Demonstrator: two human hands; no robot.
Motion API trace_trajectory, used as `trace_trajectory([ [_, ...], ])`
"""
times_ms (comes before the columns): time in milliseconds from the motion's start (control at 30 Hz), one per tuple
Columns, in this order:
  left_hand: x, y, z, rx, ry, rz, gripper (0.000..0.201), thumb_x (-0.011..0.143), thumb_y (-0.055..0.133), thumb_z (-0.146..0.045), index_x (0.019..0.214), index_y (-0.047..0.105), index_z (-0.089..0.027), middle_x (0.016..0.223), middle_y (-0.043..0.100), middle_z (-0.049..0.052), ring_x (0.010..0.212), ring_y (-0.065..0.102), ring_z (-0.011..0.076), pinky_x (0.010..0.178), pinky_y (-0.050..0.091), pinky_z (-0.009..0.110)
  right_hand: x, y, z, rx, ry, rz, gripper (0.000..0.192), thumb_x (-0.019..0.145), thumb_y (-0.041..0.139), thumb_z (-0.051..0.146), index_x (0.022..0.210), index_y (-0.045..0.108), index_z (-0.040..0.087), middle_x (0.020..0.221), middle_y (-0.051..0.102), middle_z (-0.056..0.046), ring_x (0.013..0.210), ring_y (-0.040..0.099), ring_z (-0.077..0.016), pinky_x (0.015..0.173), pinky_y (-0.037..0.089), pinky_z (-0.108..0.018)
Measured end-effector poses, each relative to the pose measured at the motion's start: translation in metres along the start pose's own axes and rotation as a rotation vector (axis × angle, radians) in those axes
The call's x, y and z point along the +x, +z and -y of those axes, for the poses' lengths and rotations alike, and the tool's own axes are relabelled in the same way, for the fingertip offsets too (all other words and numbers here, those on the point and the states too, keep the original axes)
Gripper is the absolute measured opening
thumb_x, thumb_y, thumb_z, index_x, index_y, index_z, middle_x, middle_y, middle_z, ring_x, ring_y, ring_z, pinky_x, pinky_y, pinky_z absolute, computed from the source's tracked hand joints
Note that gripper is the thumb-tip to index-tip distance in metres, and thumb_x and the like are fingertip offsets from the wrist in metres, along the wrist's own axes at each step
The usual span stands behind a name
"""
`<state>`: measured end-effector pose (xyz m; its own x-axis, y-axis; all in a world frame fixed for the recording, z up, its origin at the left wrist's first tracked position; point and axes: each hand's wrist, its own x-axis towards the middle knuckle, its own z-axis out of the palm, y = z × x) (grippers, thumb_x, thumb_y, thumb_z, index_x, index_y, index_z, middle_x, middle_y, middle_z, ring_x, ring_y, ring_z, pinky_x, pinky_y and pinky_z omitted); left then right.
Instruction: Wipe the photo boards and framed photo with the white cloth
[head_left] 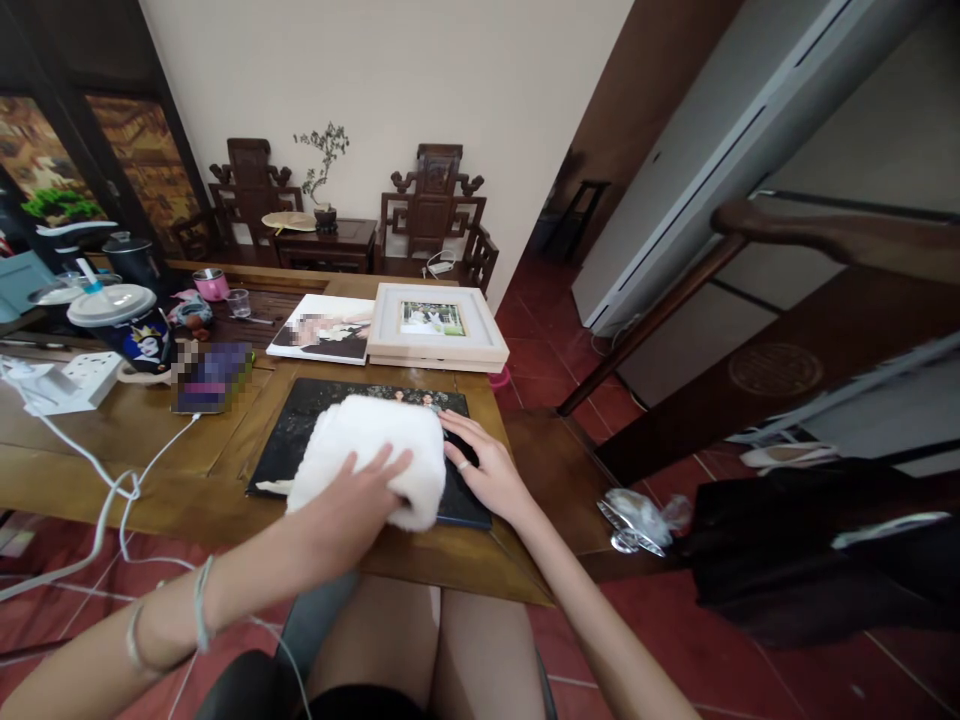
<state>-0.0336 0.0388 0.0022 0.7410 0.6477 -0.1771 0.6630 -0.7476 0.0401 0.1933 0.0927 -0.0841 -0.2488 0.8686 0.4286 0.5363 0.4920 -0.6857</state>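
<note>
The left hand (352, 505) presses flat on a white cloth (371, 455) atop a dark photo panel (300, 420) at the surface's (97, 450) near edge, the right hand (484, 465) steadying it, fingers spread; wiping looks midway, with most of the panel uncovered

Left hand (349, 510) lies palm down, fingers spread and pointing toward one o'clock — forearm entering from seven. Right hand (484, 465) rests flat, fingers toward eleven — forearm from five.

Beyond the hands, two carved chairs (439, 215) flank a side table (326, 243) against the cream wall (390, 80); red tiled floor (750, 640) spreads rightward.
</note>
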Motion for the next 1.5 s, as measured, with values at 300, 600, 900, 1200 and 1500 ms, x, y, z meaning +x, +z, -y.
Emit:
trace_trajectory([
  [300, 0.068, -0.001, 0.061, 0.035, -0.2, -0.147, 0.036, 0.086, 0.042, -0.005, 0.117, 0.059, -0.014, 0.155, 0.024, 0.013, 0.143, 0.018, 0.0345, 0.109, 0.024, 0.061, 0.0, -0.001, 0.002, 0.019, 0.004, -0.019, 0.035, 0.091, 0.051, 0.036, 0.121, 0.063, 0.023, 0.13, 0.06, -0.01, 0.126, 0.051, -0.0254, 0.108, 0.037, -0.049],
  [600, -0.011, 0.006, -0.017, -0.024, -0.11, 0.048, 0.033, 0.074, 0.056, -0.004, 0.103, 0.069, -0.014, 0.156, 0.018, 0.016, 0.143, 0.014, 0.0372, 0.11, 0.022, 0.062, 0.0, 0.0, 0.001, 0.03, 0.011, -0.014, 0.036, 0.09, 0.051, 0.038, 0.122, 0.063, 0.023, 0.131, 0.06, -0.01, 0.127, 0.05, -0.0255, 0.109, 0.036, -0.049],
  [900, -0.031, 0.013, -0.019, -0.131, -0.033, 0.073, 0.036, 0.076, 0.056, -0.006, 0.109, 0.067, -0.018, 0.158, 0.013, 0.011, 0.144, 0.009, 0.0332, 0.112, 0.021, 0.058, -0.001, 0.0, 0.001, 0.032, 0.016, -0.012, 0.036, 0.091, 0.051, 0.036, 0.123, 0.062, 0.024, 0.132, 0.059, -0.009, 0.128, 0.049, -0.0252, 0.11, 0.036, -0.051],
  [1200, 0.043, 0.004, 0.078, -0.026, -0.171, -0.13, 0.039, 0.091, 0.035, -0.009, 0.122, 0.058, -0.016, 0.155, 0.024, 0.011, 0.143, 0.017, 0.0323, 0.111, 0.021, 0.058, 0.0, -0.001, 0.0, 0.034, 0.005, -0.013, 0.036, 0.09, 0.053, 0.036, 0.122, 0.063, 0.025, 0.13, 0.06, -0.009, 0.127, 0.05, -0.0255, 0.108, 0.037, -0.05],
  [1500, 0.002, 0.0, 0.004, 0.088, -0.215, 0.045, 0.034, 0.078, 0.054, -0.004, 0.109, 0.067, -0.012, 0.155, 0.02, 0.019, 0.142, 0.018, 0.0389, 0.104, 0.028, 0.066, 0.0, 0.0, 0.0, 0.03, 0.004, -0.015, 0.037, 0.09, 0.052, 0.036, 0.123, 0.063, 0.023, 0.131, 0.06, -0.01, 0.127, 0.05, -0.0254, 0.109, 0.037, -0.05],
])
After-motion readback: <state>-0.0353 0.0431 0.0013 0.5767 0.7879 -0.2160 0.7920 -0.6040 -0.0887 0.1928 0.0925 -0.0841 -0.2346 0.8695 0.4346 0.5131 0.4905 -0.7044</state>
